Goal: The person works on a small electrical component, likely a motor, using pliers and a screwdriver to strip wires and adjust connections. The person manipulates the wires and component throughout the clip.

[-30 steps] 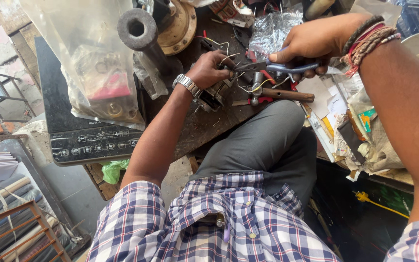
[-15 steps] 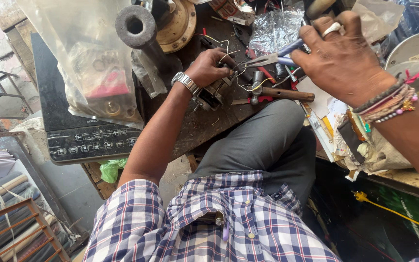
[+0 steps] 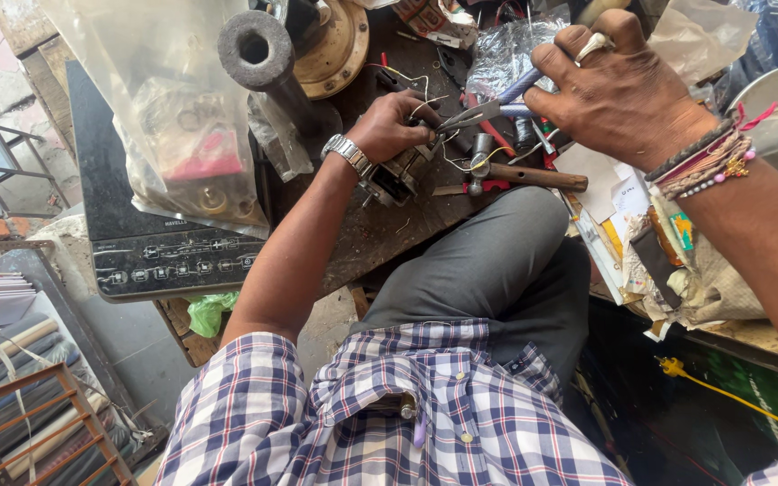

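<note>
1. Clear plastic bag [image 3: 168, 117] of parts hangs at our far left, over a black panel [image 3: 164, 252].
2. Next, a dark pipe [image 3: 258, 54] stands up from the bench [image 3: 380, 234].
3. Our left hand [image 3: 389, 126] is closed around a small wired part [image 3: 393, 180] on the bench.
4. Pliers [image 3: 488, 108] point at that part, gripped by our right hand [image 3: 619, 90].
5. A hammer [image 3: 515, 174] lies just below.

This is a small repair workshop. The wooden desk [image 3: 380, 238] is dirty and full of stuff. A hammer [image 3: 515, 175] lies just below the fingers [image 3: 556, 67]. Loose wires [image 3: 461, 162], a big metal pipe [image 3: 267, 63] and a black stove top [image 3: 168, 256] sit close by.
</note>
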